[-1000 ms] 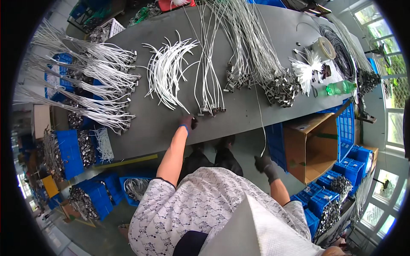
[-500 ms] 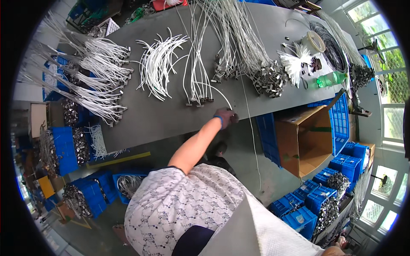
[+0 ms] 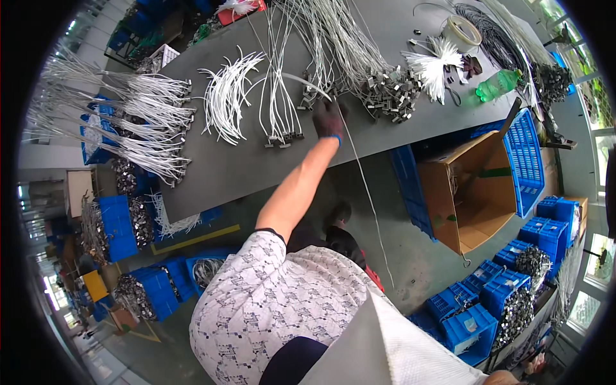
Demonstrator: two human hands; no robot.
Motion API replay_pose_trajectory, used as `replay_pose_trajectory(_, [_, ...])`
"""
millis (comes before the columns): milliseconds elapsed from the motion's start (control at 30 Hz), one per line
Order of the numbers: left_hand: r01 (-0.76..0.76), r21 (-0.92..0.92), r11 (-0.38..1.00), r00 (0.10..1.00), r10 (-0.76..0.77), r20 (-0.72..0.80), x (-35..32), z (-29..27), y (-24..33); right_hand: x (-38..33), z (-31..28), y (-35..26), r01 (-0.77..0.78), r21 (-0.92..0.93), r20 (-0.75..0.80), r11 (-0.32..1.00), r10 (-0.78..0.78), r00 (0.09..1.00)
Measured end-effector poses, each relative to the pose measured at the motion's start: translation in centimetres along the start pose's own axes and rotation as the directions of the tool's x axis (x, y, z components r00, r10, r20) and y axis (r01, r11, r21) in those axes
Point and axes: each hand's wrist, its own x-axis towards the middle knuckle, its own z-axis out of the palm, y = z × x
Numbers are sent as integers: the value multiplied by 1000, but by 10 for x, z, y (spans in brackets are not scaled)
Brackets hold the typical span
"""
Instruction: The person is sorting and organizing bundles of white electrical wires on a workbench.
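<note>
My left hand point(image 3: 330, 120), in a dark glove with a blue band at the wrist, is over the table and closed on the end of a white tube point(image 3: 296, 77) that arcs up to the left. A thin pale wire point(image 3: 366, 186) runs past the glove and hangs over the table edge towards the floor. Left of the hand lie several white-sleeved wires with small metal blocks point(image 3: 280, 138). To its right is a heap of metal blocks point(image 3: 393, 94) on thin wires. My fingertips are partly hidden. My right hand is out of view.
A fan of white tubes point(image 3: 224, 99) and large bundles of white-sleeved wires point(image 3: 154, 128) lie further left. To the right are white ties point(image 3: 436, 64), a tape roll point(image 3: 462, 33) and a green bottle point(image 3: 499, 85). An open carton point(image 3: 484, 212) stands below the table edge.
My left hand has moved from the table's near edge further in over the table, carrying the white tube's end. The view has shifted slightly.
</note>
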Motion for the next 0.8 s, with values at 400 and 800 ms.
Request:
replay_pose_trajectory(400, [354,-39,934,934,-355,-25,38,-29,-10,42,23,9,251,68,-153,966,-238,959])
replay_pose_trajectory(800, [299,-528,795,792,-515,-327,107,-58,-73,19,-25,-68,378,43,-301,925,-349,887])
